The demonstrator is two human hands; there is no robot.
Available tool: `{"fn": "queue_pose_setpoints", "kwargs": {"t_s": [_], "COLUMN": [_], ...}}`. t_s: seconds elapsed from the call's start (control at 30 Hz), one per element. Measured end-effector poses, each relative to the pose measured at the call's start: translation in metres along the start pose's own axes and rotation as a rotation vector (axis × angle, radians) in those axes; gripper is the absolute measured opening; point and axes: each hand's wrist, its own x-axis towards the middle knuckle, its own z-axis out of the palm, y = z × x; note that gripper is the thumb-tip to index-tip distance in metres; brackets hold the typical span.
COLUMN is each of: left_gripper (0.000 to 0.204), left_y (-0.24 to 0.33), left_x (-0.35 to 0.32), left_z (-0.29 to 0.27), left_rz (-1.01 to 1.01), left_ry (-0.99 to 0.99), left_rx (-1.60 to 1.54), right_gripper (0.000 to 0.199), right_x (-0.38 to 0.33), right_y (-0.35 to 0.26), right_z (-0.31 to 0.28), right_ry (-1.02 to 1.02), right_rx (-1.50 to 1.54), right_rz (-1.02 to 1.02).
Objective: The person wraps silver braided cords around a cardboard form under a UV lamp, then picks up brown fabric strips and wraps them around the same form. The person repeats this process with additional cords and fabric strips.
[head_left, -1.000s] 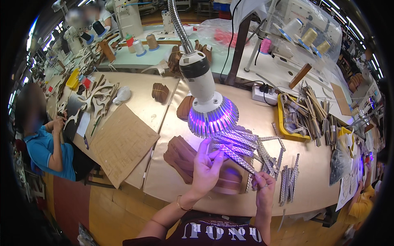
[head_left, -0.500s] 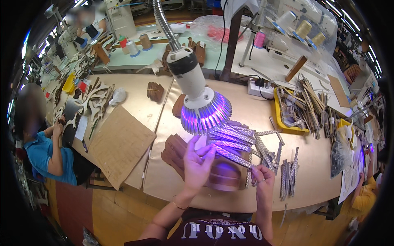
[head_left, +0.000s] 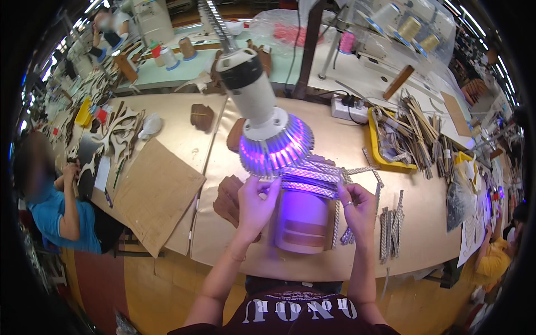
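Observation:
A braided strip point(head_left: 309, 190), silvery under purple light, stretches almost level between my two hands. My left hand point(head_left: 258, 202) pinches its left end between thumb and fingers. At the other end my right hand point(head_left: 358, 210), with a ring on one finger, grips the strip. Just beyond it, more braided strips point(head_left: 312, 174) lie side by side, touching or almost touching it. Below the strip is a pale rounded form point(head_left: 303, 220) with brown bands, lit purple. Dark brown scalloped pieces point(head_left: 228, 200) lie left of my left hand, partly covered by it.
A lamp point(head_left: 276, 146) on a flexible metal neck hangs low over the strips. Loose braided strips point(head_left: 392, 229) lie at right, near a yellow tray point(head_left: 375, 146) of strips. A brown board point(head_left: 159, 195) lies left. Co-workers sit at both sides.
My right hand has moved away from me, and the strip has swung from slanting to nearly level alongside the others. My left hand has shifted slightly left. The pale form is less covered.

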Motion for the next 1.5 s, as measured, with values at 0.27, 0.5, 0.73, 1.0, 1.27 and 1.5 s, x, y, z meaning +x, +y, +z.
{"fn": "queue_pose_setpoints", "kwargs": {"t_s": [0.27,0.5,0.73,1.0,1.27,1.5], "left_gripper": [0.034,0.03,0.022,0.03,0.033,0.033], "left_y": [0.006,0.01,0.02,0.029,0.03,0.039], "left_x": [-0.029,-0.029,-0.031,-0.031,-0.029,-0.036], "left_z": [0.001,0.013,0.018,0.022,0.027,0.022], "left_rz": [0.182,0.219,0.315,0.545,0.609,0.563], "left_ry": [0.097,0.012,-0.049,-0.179,-0.279,-0.23], "left_rx": [-0.012,-0.021,0.175,0.268,0.314,0.232], "right_gripper": [0.013,0.015,0.015,0.016,0.017,0.017], "right_x": [-0.031,-0.05,-0.055,-0.055,-0.046,-0.033], "right_y": [0.008,0.014,0.018,0.011,0.015,0.018], "right_z": [-0.007,-0.011,-0.019,-0.014,0.006,0.006], "right_ry": [-0.007,-0.013,0.026,-0.001,0.017,-0.009], "right_rx": [0.024,0.075,0.062,0.096,0.176,0.279], "right_rz": [0.059,0.085,0.13,0.036,0.097,0.066]}}
